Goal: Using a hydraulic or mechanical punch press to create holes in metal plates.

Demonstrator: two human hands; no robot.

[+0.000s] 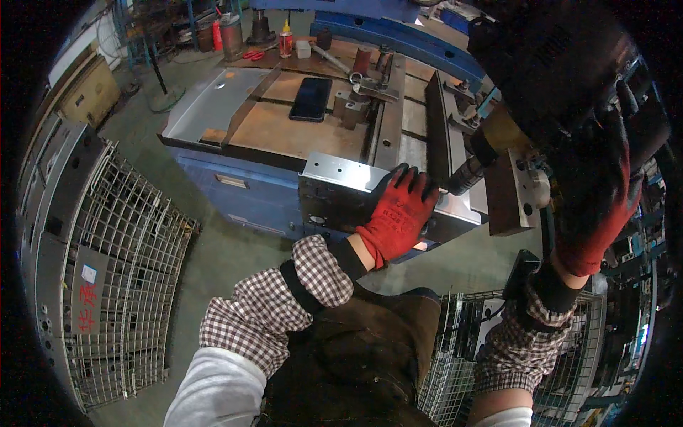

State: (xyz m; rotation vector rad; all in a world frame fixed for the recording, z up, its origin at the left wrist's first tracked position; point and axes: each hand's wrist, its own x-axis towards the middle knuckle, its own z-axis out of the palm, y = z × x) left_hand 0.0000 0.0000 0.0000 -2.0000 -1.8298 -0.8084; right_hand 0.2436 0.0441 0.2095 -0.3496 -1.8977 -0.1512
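Observation:
My left hand (pixel 402 217), in a red glove with dark fingertips, grips the upper edge of a bent sheet-metal plate (pixel 324 169) at the front of the worktable. Its fingers lie over the bright top flange, beside the tip of a dark drilling tool (pixel 466 176). That tool slants down from a large black machine head (pixel 551 67) at the upper right. My right hand (pixel 605 220), gloved alike, is raised against the machine's right side. Its fingers are closed around a dark part I cannot make out in the shadow. A steel block (pixel 511 196) stands between the tool and this hand.
On the table lie a black phone (pixel 311 98), a metal clamp (pixel 370 89), red-handled scissors (pixel 253 55) and a small bottle (pixel 285 41). A grey bent sheet (pixel 213 99) covers the left end. Wire-mesh cages stand left (pixel 131 270) and lower right (pixel 445 356).

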